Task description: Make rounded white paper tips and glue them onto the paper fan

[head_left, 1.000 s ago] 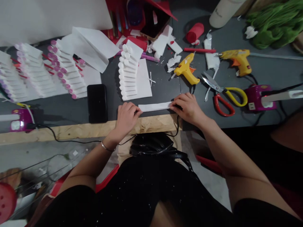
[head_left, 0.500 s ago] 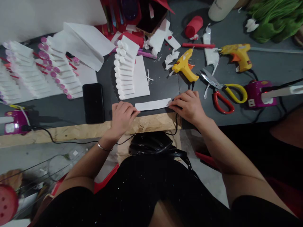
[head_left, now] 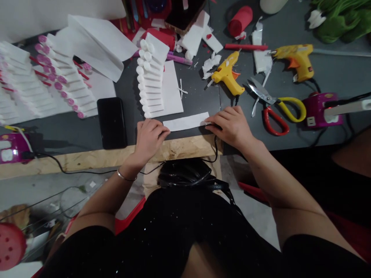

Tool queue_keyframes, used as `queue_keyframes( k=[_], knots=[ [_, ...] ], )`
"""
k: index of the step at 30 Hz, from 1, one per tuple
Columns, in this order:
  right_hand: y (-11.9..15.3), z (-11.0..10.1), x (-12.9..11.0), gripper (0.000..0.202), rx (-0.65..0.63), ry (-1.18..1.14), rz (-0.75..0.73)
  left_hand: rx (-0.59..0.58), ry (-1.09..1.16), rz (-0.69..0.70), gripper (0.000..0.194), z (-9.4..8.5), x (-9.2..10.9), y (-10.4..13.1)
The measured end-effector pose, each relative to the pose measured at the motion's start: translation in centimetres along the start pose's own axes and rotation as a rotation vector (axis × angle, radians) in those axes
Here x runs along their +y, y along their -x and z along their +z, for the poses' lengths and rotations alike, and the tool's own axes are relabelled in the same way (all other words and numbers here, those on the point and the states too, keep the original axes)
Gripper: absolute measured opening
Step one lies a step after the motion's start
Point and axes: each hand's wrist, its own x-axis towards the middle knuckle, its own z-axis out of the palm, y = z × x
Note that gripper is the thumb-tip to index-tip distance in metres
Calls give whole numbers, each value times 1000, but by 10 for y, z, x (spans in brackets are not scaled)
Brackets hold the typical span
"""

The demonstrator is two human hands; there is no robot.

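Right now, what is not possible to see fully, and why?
Head view:
White strip: bits hidden beneath the left hand and right hand.
White container: top cut off by upper edge.
Green bundle: cut off by right edge.
Right purple socket block: any lettering too small.

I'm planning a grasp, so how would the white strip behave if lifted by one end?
The strip looks thin and papery, so probably light. Being long and narrow, it would likely sag toward its free end. Its flat shape makes rolling seem unlikely.
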Motion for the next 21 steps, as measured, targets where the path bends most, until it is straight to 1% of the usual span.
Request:
queue_keyframes(
  k=[5,8,11,14,21],
  knots=[
    [-5,2,-1,32,2,18,-8,8,7,-26,23,-1,2,2],
    [-5,4,-2,27,18,24,0,24,24,-36,21,0,1,2],
    [-1,8,0,21,74,28,37,50,47,-43,22,3,-2,2],
    [2,11,1,21,105,26,90,69,57,-53,24,4,-3,2],
    [1,8,-3,17,65,25,190,42,55,-103,27,2,-3,0]
  ],
)
